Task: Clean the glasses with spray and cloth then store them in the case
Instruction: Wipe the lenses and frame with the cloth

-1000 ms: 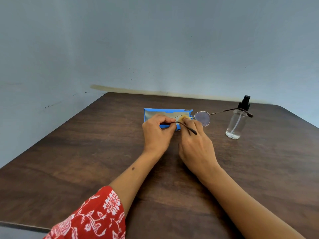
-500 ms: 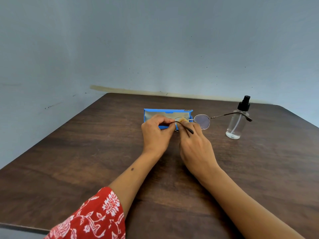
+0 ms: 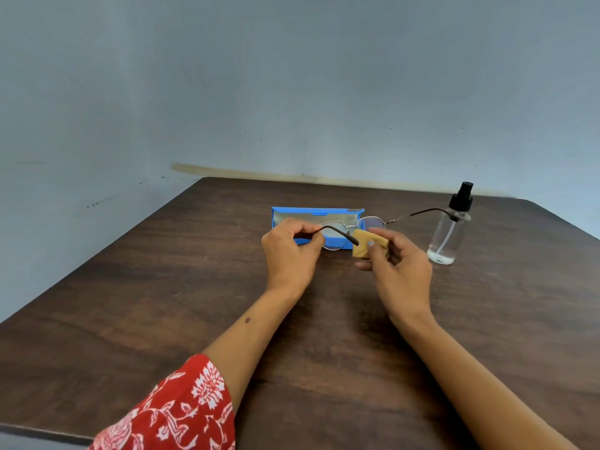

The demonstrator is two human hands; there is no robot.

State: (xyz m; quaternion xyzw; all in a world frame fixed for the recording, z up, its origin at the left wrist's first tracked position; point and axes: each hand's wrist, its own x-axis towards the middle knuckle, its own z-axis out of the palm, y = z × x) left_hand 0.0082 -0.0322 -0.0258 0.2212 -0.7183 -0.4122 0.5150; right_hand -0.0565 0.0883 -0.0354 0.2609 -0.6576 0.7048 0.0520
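plain room: wooden table, bare wall

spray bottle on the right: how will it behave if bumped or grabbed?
The spray bottle stands tall and narrow with only a little liquid at the bottom, so it is probably light and apt to tip if knocked. Its round body would likely roll once down. The clear smooth wall may be somewhat slippery. The temple of the glasses reaches close to its neck, a possible bump source.

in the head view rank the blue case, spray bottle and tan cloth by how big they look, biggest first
1. blue case, partly hidden by the hands
2. spray bottle
3. tan cloth, folded and held nearer the camera in the right hand
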